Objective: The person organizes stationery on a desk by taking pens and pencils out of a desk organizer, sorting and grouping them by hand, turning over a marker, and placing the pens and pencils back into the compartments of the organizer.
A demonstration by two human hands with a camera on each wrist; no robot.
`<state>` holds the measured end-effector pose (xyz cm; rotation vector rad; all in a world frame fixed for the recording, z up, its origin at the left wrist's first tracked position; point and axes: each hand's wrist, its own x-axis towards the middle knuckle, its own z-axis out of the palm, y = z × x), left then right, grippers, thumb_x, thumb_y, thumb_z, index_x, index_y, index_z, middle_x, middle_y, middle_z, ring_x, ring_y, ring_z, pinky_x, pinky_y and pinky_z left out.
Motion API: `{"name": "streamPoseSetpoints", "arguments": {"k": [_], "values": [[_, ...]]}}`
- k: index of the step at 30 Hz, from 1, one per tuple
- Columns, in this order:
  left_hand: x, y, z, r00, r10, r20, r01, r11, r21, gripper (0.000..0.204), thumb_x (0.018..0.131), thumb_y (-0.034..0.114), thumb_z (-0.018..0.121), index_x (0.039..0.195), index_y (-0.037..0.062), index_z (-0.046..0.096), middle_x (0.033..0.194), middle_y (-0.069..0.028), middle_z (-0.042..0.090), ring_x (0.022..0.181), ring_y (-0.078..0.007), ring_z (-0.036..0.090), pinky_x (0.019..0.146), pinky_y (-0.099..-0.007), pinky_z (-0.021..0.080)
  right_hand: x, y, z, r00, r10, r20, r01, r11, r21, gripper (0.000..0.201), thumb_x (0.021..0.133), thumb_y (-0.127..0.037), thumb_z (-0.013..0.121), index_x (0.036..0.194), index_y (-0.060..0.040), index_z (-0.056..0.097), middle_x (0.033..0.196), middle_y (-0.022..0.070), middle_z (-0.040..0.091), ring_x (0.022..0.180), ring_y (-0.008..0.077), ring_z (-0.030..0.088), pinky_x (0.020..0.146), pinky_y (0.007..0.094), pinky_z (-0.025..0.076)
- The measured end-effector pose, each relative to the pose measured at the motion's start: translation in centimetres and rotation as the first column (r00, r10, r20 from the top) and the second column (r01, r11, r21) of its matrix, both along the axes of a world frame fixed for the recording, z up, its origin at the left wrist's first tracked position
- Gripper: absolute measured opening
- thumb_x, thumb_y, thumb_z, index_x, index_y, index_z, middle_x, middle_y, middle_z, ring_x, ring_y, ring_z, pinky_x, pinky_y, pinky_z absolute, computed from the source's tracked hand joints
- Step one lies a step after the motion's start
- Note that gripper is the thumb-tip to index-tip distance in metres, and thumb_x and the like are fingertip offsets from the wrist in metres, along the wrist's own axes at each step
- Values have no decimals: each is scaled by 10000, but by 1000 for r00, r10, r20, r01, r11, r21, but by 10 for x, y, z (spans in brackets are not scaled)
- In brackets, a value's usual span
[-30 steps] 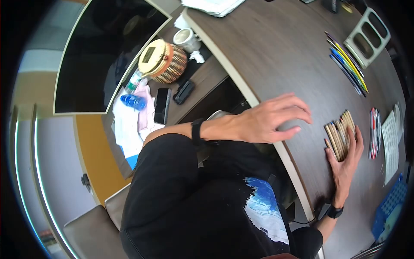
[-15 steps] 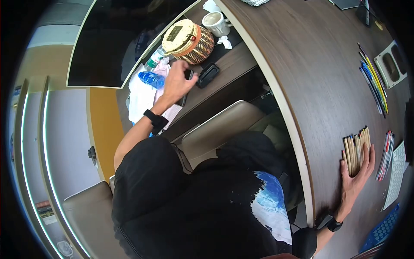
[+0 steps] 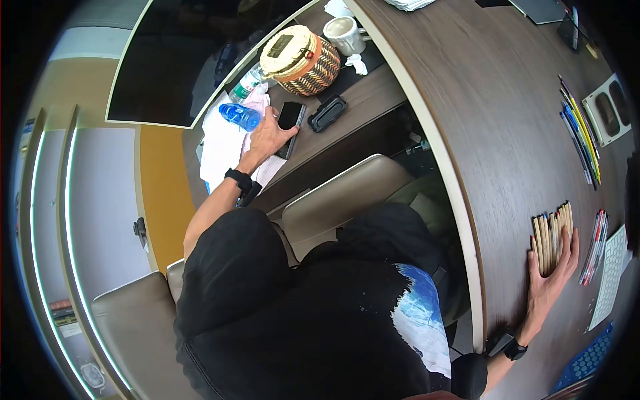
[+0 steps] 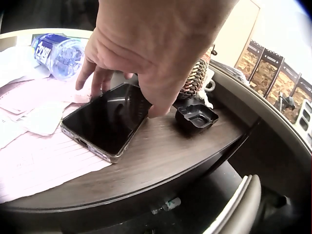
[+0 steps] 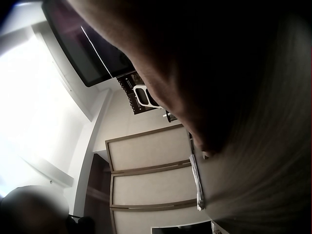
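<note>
My left hand (image 3: 267,139) is over a black smartphone (image 4: 105,119) lying on the side desk. In the left wrist view its thumb is at one long edge and its fingers at the other. A blue-labelled plastic bottle (image 3: 240,116) lies beside those fingers, on papers (image 3: 221,150). Over on the main desk, my right hand (image 3: 552,283) holds a row of wooden pencils (image 3: 545,241), thumb along one side and fingers across the other. The right wrist view shows that hand dark, its pencils mostly hidden.
Near the phone are a black case (image 3: 327,113), a woven basket (image 3: 310,70) and a mug (image 3: 344,35). Pens (image 3: 593,247) and a white keyboard (image 3: 608,280) lie beyond the right hand. Several coloured pencils (image 3: 580,133) lie farther up. A chair (image 3: 347,193) stands between the desks.
My left hand has swung from the main desk's edge across to the side desk and come down on the phone. The right hand stays at the pencils while the head view has shifted.
</note>
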<state>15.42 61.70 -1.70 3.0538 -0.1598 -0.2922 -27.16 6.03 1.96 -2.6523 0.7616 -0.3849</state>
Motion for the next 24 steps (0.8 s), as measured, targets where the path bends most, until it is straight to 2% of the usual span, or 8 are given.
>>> {"name": "streamPoseSetpoints", "arguments": {"k": [2, 3, 5, 18, 24], "values": [[3, 2, -6, 1000, 9, 13, -8, 1000, -18, 822, 793, 530, 868, 1290, 9, 471, 1127, -305, 717, 1029, -483, 732, 878, -537, 574, -1, 0, -1, 1000, -5, 0, 5, 1000, 2, 841, 867, -284, 864, 1622, -161, 512, 1722, 132, 373, 1586, 375, 337, 1309, 566, 292], [5, 5, -12, 1000, 8, 14, -8, 1000, -17, 822, 793, 530, 868, 1290, 9, 471, 1127, -305, 717, 1029, -483, 732, 878, -537, 574, -1, -1, -1, 1000, 2, 4, -2, 1000, 0, 836, 872, -290, 863, 1620, -161, 513, 1721, 132, 373, 1587, 375, 336, 1309, 566, 293], [7, 7, -21, 991, -57, 124, 61, 998, -30, 819, 768, 494, 883, 1276, 1, 470, 1113, -310, 718, 986, -498, 735, 854, -537, 580, -1, 0, -1, 1000, 9, 8, -9, 1000, -3, 830, 876, -296, 862, 1618, -161, 514, 1720, 132, 373, 1587, 375, 336, 1309, 566, 294], [4, 6, -21, 985, -78, 152, 87, 995, -49, 855, 759, 477, 881, 1298, -19, 440, 1097, -312, 716, 979, -502, 728, 848, -546, 578, -2, -2, -4, 1000, -1, 6, 1, 1000, -11, 816, 888, -352, 862, 1607, -164, 524, 1715, 129, 384, 1582, 374, 343, 1301, 570, 309], [5, 5, -18, 993, -74, 97, 80, 995, -56, 823, 767, 470, 874, 1275, -20, 453, 1044, -303, 715, 940, -496, 723, 825, -549, 570, -3, -3, -5, 1000, -2, 2, 2, 1000, -22, 818, 887, -360, 860, 1608, -169, 525, 1714, 120, 389, 1583, 369, 345, 1305, 573, 307]]}}
